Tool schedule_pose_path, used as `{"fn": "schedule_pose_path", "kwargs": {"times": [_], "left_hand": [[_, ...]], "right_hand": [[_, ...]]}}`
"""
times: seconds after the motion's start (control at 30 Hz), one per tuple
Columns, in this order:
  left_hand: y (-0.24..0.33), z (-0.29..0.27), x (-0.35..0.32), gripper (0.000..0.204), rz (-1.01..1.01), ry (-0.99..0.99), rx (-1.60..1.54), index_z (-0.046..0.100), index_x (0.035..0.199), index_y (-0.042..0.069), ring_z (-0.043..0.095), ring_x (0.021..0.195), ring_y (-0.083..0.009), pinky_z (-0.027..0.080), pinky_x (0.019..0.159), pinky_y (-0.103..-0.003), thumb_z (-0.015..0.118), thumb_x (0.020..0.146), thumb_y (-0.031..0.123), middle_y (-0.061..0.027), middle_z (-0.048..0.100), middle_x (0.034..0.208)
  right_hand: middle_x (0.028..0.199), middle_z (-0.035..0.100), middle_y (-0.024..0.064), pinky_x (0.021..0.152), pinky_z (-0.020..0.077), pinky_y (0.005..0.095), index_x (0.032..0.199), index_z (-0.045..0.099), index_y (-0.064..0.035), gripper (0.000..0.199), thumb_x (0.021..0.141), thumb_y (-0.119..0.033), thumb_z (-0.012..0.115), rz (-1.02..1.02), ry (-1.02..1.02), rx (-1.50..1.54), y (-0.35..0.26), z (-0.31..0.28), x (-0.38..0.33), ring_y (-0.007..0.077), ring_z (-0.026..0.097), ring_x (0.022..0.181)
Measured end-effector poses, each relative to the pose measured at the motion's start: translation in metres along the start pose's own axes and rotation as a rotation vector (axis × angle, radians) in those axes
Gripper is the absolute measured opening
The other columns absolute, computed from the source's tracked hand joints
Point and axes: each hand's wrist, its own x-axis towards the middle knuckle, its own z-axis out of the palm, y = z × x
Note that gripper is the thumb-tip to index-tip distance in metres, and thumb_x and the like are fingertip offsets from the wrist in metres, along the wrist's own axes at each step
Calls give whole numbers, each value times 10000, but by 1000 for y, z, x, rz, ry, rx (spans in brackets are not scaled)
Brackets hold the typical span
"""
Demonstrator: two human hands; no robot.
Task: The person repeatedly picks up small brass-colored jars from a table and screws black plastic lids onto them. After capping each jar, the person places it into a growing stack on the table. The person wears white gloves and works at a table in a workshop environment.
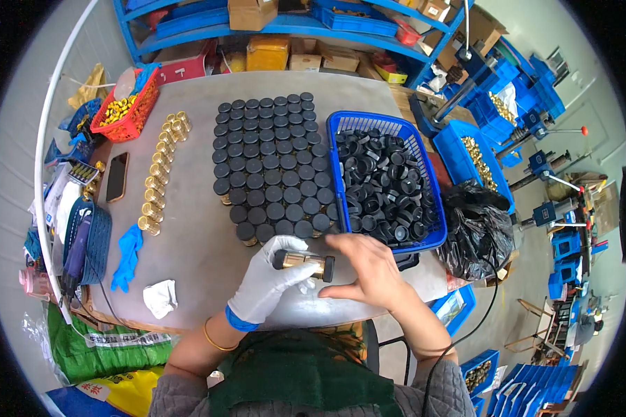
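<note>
We hold one brass fitting (301, 261), which has black end caps (328, 270), above the near edge of the table (202, 236). Our gloved left hand (268, 276) has its fingers closed around it. Our bare right hand (370, 270) is open, its thumb and fingers spread just beside one cap. Beyond stand rows of capped fittings (273, 176); to their right, a blue basket (428, 242) contains loose black caps (398, 174).

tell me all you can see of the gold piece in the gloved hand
The gold piece is a short, shiny cylinder, metal by its look, with a black cap on each end. It lies sideways, gripped in the gloved left hand, over the near part of the table. The bare right hand is open beside its right end, apparently not touching.
</note>
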Motion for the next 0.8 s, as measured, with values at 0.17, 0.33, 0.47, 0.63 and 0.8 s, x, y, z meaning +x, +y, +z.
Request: {"fn": "schedule_pose_path", "kwargs": {"times": [0.17,0.33,0.47,0.63,0.8], "left_hand": [[3,-6,-8,409,548,8,579,563,1062,58,625,871,-165,513,776,-313,781,717,61,-73,632,973],[18,-26,-20,422,647,83,689,588,1036,68,592,988,-192,459,898,-327,811,678,76,-76,619,1017],[32,-80,10,595,543,643,798,441,1260,29,556,752,-192,501,726,-346,706,729,-7,-73,537,871],[2,-145,63,761,335,597,1137,342,1389,49,552,1091,-404,468,906,-430,701,721,102,-240,537,1237],[12,-151,53,759,567,520,1399,330,1420,41,544,1112,-373,466,923,-419,697,758,92,-215,530,1258]], "right_hand": [[819,671,119,698,482,352,848,640,16,491,865,-474,604,331,-263,422,15,17,-13,259,610,745],[811,678,110,740,496,309,717,646,40,728,1014,-493,249,740,-477,973,4,33,-10,189,621,726],[867,672,110,775,495,294,817,650,34,539,1036,-335,324,649,-283,935,10,28,-23,165,640,769],[846,670,85,766,492,274,916,647,26,339,1003,-245,462,680,-305,829,3,28,-26,132,640,778],[938,658,100,849,468,305,1022,611,16,236,961,-195,523,546,-82,705,1,1,-20,151,612,905]]}}
